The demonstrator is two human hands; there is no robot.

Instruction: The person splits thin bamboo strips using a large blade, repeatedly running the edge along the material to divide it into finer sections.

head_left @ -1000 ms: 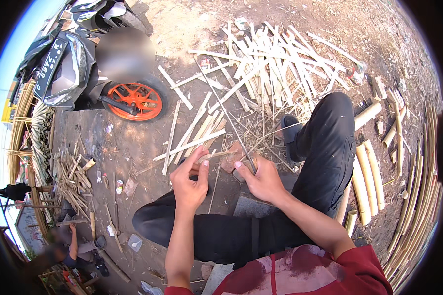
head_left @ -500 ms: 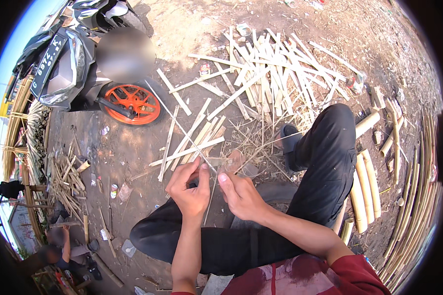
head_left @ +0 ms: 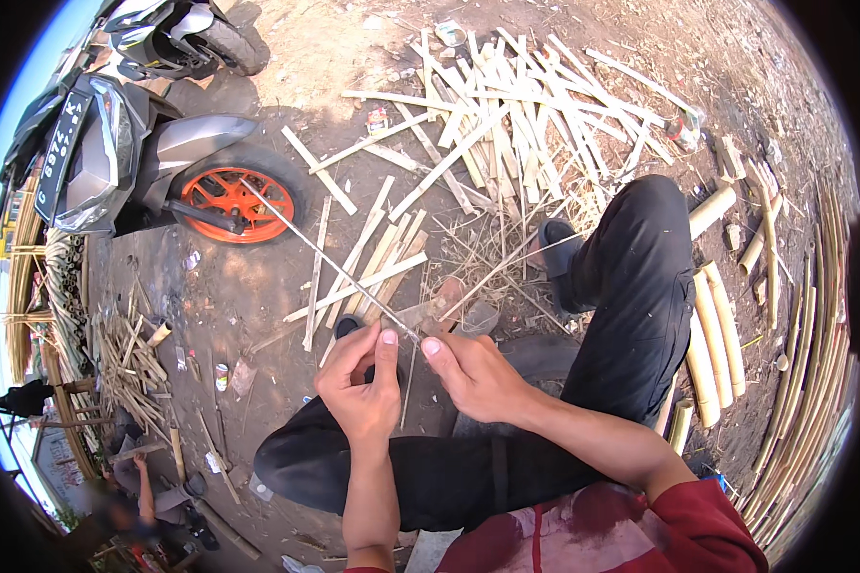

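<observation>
We see the right hand (head_left: 478,377) curled closed around the near end of a long thin rod (head_left: 320,256), which slants up-left until its tip overlaps an orange wheel (head_left: 222,202). The left hand (head_left: 363,392) has thumb and forefinger nearly together beside the rod; we cannot tell whether they pinch anything. Beyond lie piled pale strips (head_left: 526,119).

You've got black trousers (head_left: 629,296) on; above the trousers, maroon shirt (head_left: 607,530), short sleeves (head_left: 707,520), faded pink and dark patches (head_left: 583,520); below the trousers, dark footwear (head_left: 561,252).
</observation>
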